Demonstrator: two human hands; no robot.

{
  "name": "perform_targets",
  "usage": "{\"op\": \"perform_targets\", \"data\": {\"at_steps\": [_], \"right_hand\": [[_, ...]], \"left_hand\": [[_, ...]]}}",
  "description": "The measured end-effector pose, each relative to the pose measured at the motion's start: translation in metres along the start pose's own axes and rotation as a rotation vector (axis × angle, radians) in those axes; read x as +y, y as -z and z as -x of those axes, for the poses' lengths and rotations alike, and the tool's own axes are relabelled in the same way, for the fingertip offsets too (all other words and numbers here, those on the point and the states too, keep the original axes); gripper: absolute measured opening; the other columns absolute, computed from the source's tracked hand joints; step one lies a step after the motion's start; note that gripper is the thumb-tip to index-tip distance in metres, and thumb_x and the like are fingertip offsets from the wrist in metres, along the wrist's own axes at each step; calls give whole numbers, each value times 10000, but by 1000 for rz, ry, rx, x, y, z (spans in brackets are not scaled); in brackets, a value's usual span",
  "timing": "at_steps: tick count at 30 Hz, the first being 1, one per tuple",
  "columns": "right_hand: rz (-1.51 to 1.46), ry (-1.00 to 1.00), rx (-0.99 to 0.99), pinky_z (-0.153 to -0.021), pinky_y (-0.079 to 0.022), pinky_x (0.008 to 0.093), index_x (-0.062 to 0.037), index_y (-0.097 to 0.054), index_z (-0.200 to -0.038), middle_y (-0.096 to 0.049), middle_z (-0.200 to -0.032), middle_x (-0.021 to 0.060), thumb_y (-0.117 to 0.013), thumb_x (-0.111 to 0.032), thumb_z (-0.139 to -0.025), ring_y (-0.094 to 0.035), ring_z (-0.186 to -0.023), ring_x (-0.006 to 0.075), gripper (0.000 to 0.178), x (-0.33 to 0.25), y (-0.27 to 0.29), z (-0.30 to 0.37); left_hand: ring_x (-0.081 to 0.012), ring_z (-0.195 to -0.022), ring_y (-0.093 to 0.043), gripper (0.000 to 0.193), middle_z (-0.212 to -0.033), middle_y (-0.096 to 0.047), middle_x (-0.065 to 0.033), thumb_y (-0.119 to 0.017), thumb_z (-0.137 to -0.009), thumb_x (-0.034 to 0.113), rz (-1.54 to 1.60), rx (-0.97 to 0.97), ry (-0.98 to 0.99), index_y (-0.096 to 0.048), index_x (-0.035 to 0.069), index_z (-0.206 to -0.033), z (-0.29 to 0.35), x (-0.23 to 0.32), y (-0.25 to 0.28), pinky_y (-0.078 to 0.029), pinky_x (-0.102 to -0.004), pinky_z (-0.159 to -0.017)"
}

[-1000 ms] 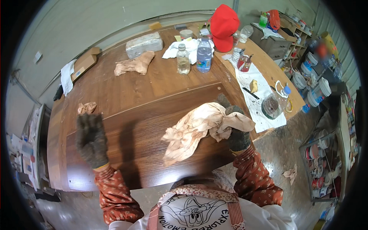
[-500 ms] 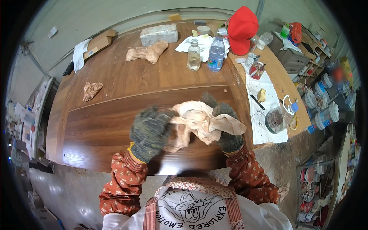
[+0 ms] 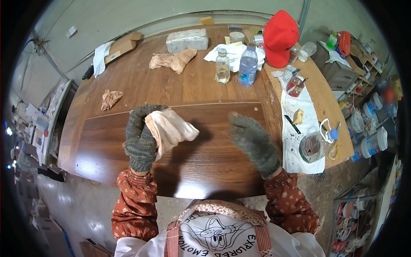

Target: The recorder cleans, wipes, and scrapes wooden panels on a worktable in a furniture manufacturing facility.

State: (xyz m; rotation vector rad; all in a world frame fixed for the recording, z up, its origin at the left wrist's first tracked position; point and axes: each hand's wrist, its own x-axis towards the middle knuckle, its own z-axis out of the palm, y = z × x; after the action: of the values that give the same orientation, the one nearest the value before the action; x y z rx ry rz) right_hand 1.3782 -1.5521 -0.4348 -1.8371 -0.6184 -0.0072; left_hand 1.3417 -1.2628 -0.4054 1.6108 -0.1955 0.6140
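Observation:
My left hand [image 3: 140, 143], in a dark grey knitted work glove, is closed round a crumpled pale cloth [image 3: 173, 130]. The cloth's loose end hangs out to the right, over a glossy dark brown wooden panel [image 3: 218, 160]. My right hand [image 3: 255, 145] wears a matching glove and holds nothing. Its fingers stretch forward above the panel's right part, slightly smeared by motion. The panel lies along the near side of the table, its surface reflecting light at the front edge.
Crumpled tan cloths [image 3: 175, 60] lie toward the back, by a wrapped block [image 3: 187, 40]. A glass bottle [image 3: 222, 68], a plastic bottle [image 3: 248, 66] and a red cap [image 3: 280, 38] stand back right. On white paper [image 3: 295, 147] at right are brushes [image 3: 296, 83] in a cup and a cut-down jug [image 3: 311, 147].
My left hand has moved left with the cloth. My right hand has let go of the cloth and its fingers have straightened.

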Motion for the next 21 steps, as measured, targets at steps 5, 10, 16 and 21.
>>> {"op": "perform_targets", "data": {"at_steps": [5, 10, 16, 21], "right_hand": [[174, 160, -47, -1052, -413, 368, -29, -413, -1408, -504, -1382, 164, -781, -259, -806, -491, -1275, 253, 742, -51, -42, -28], [-37, 55, -140, -944, -485, 379, -39, -510, -1323, -614, -1216, 178, -796, -335, -770, -606, -1111, 300, 689, -12, -47, -39], [-76, -36, -336, -906, -493, 364, -32, -615, -1204, -653, -1150, 172, -747, -300, -825, -637, -1040, 265, 483, -14, -28, -52], [328, 336, -332, -912, -488, 397, -63, -643, -1178, -650, -1137, 161, -671, -269, -886, -619, -1035, 299, 359, 22, 0, -53]], "left_hand": [[-198, -1020, -599, 349, -1114, -637, -109, -645, -880, 178, 126, -120, 30, -561, -4, -1166, 8, 2, -23, -468, -332, -931], [-161, -1053, -579, 280, -1128, -630, -87, -599, -936, 145, -362, -335, 49, -566, -1, -1173, -16, 11, 4, -460, -308, -933], [-129, -1011, -574, 299, -1083, -624, -37, -611, -926, 241, -156, -321, 199, -579, 27, -1134, -37, 20, 24, -474, -275, -878], [-113, -937, -553, 276, -1004, -597, 3, -601, -935, 276, -203, -442, 278, -584, 52, -1095, -44, 21, 15, -465, -257, -857]]}}
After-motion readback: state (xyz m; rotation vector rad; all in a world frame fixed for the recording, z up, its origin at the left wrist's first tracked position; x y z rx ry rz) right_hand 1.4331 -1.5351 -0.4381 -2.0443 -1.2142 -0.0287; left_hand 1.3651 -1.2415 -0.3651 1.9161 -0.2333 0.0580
